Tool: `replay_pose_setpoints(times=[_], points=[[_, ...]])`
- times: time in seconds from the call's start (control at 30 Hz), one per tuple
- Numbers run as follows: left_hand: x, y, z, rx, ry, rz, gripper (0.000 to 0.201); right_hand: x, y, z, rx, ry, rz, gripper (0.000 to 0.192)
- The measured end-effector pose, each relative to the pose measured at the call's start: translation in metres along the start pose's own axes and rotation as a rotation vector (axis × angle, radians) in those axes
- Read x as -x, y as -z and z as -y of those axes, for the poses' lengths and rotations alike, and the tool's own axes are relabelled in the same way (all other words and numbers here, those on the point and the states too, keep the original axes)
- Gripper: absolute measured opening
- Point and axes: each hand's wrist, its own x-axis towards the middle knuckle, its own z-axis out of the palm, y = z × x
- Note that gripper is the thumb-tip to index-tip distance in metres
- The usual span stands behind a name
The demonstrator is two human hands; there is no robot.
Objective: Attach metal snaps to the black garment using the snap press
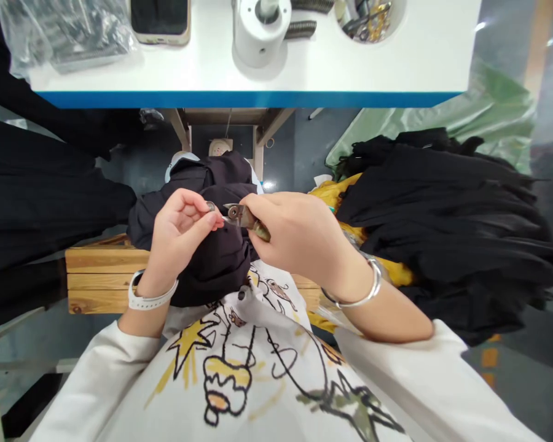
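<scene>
Wooden boards [101,276] lie low at nine o'clock, beside a cartoon shirt [239,356]. At the middle, the left hand [179,236] pinches a dark cloth [212,245], fingers curled. The right hand [299,236] is closed around small pliers [244,218], just touching it. Black clothes [451,215] pile up at three o'clock. Up at twelve sits a white table [350,67].

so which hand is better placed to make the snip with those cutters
Right, probably. The right hand already grips the cutters, tips toward the small piece pinched in the left hand, which only steadies it.
</scene>
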Motion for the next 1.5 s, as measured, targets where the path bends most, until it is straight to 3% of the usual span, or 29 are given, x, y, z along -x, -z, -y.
replay_pose_setpoints(times=[0.3, 0.5, 0.7, 0.9, 1.1, 1.27, 1.37, 1.5], points=[[-0.001, -0.001, -0.014, 0.296, 0.340, 0.215, 0.020, -0.017, 0.030, 0.009, 0.124, 0.119, 0.201, 0.017], [-0.003, -0.011, -0.013, 0.529, 0.523, 0.122, 0.027, -0.023, 0.046, 0.007, 0.175, 0.189, 0.287, 0.005], [-0.003, -0.017, -0.008, 0.541, 0.513, 0.091, 0.028, -0.022, 0.042, 0.003, 0.127, 0.191, 0.226, 0.021], [-0.004, -0.019, -0.004, 0.526, 0.459, 0.147, 0.018, -0.023, 0.037, 0.003, 0.069, 0.134, 0.151, 0.023], [-0.008, -0.021, 0.006, 0.414, 0.366, 0.042, 0.015, -0.027, 0.033, 0.003, 0.080, 0.149, 0.157, 0.021], [-0.013, -0.007, 0.004, 0.395, 0.371, -0.034, 0.011, -0.034, 0.047, -0.003, 0.101, 0.073, 0.164, 0.020], [-0.015, 0.000, 0.000, 0.416, 0.358, 0.011, 0.013, -0.038, 0.055, -0.011, 0.170, 0.045, 0.206, 0.021], [-0.018, -0.005, -0.006, 0.375, 0.366, 0.114, 0.019, -0.040, 0.051, -0.014, 0.143, 0.035, 0.188, 0.016]])
